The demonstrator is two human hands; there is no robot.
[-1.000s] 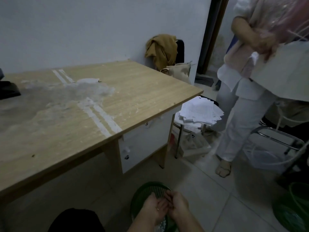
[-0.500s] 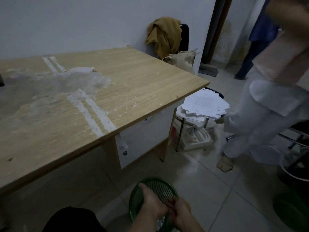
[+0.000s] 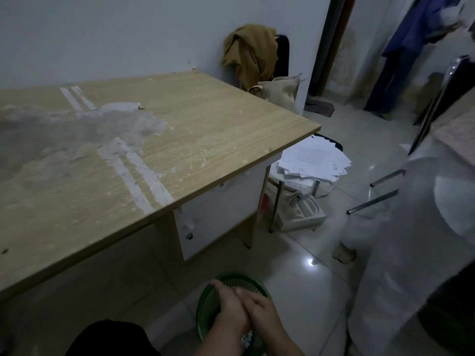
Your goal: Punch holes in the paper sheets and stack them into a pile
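While the worn light-wood desk (image 3: 205, 129) stands bare of paper, the person's left hand (image 3: 231, 308) and right hand (image 3: 262, 313) press together over a round green mesh plastic basket (image 3: 208, 304); whether they grip anything I cannot tell. Further right, the loose white printed paper sheets (image 3: 314, 160) fan untidily on a stool, well apart from both hands. They look light, floppy and slippery, so I would square the edges and lift from beneath.

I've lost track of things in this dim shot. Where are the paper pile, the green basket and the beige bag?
paper pile (image 3: 314, 160), head view, top sheet.
green basket (image 3: 209, 301), head view, left rim.
beige bag (image 3: 280, 92), head view, front panel.
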